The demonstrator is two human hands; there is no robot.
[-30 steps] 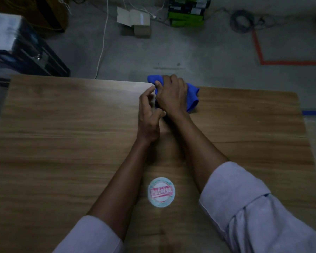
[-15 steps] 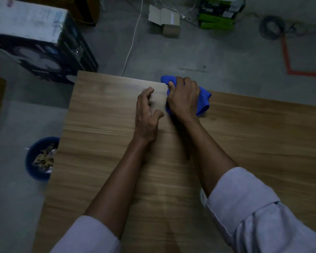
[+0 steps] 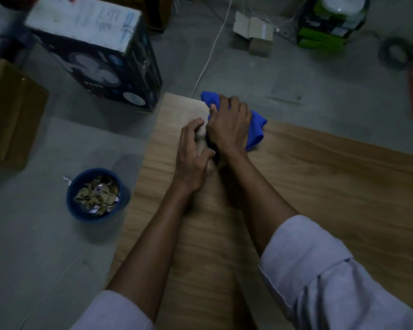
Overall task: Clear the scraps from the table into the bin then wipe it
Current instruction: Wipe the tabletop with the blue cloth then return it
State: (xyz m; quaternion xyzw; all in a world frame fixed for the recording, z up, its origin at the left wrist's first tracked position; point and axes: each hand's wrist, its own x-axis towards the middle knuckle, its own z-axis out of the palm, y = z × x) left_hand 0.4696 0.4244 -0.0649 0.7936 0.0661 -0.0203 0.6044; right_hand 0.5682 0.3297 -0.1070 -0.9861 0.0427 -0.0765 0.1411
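At the far corner of the bench (image 3: 320,186), the right hand (image 3: 227,125) clamps a bunched blue cloth (image 3: 256,129). The left hand (image 3: 191,158) rests beside it, fingers loosely apart and apparently empty in the dim light. Soft and light, the cloth likely handles best gripped as a wad. Scraps (image 3: 97,194) fill the floor bin (image 3: 93,216).

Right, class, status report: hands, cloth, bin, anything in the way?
Right hand grips blue cloth at table's far corner. Left hand open, on table beside it. Bin on floor, scraps inside. Nothing seen in the way.
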